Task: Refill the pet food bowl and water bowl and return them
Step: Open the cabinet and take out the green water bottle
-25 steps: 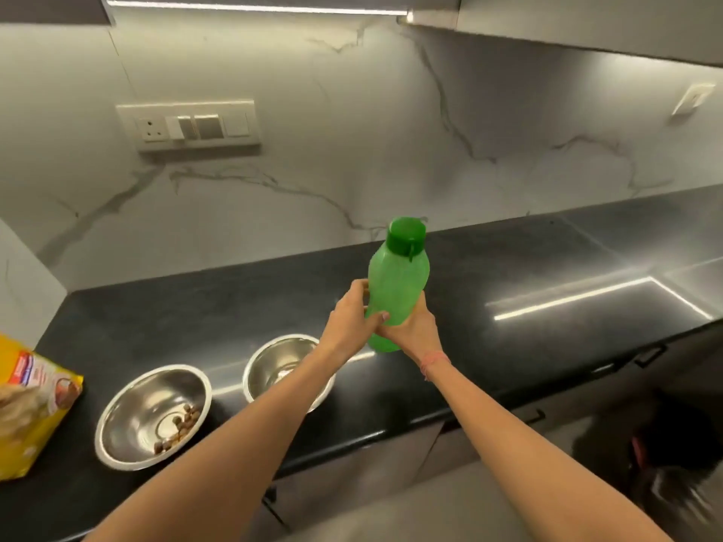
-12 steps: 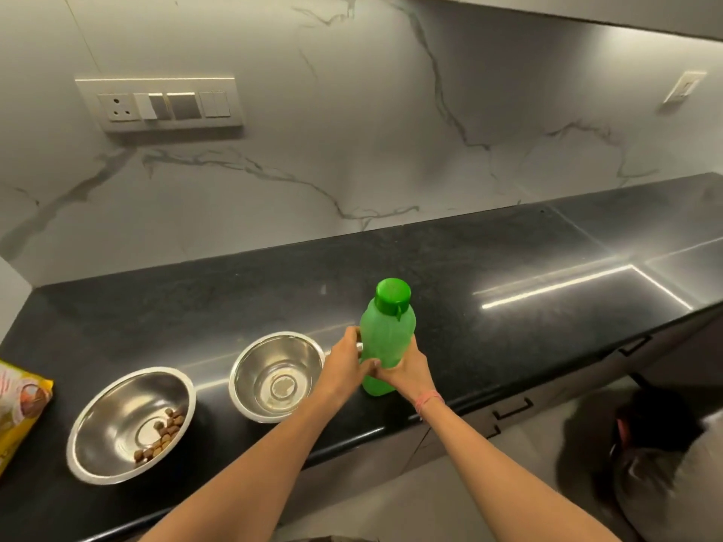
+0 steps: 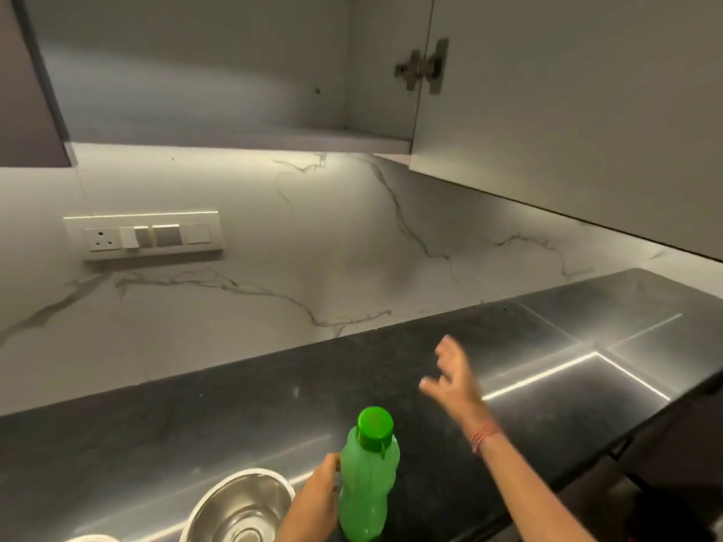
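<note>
Green bottle (image 3: 369, 479) upright on the counter (image 3: 195, 424) at 6 o'clock, gripped by left hand (image 3: 315, 502), steel bowl (image 3: 240, 510) just beside at 9. Right hand (image 3: 454, 379) raised at 1 o'clock, fingers spread.

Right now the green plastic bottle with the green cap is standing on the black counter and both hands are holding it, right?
Not quite. In the head view only the left hand holds the green plastic bottle. The right hand is off it, raised with fingers spread over the black counter. The bottle does stand upright there, green cap on.
</note>
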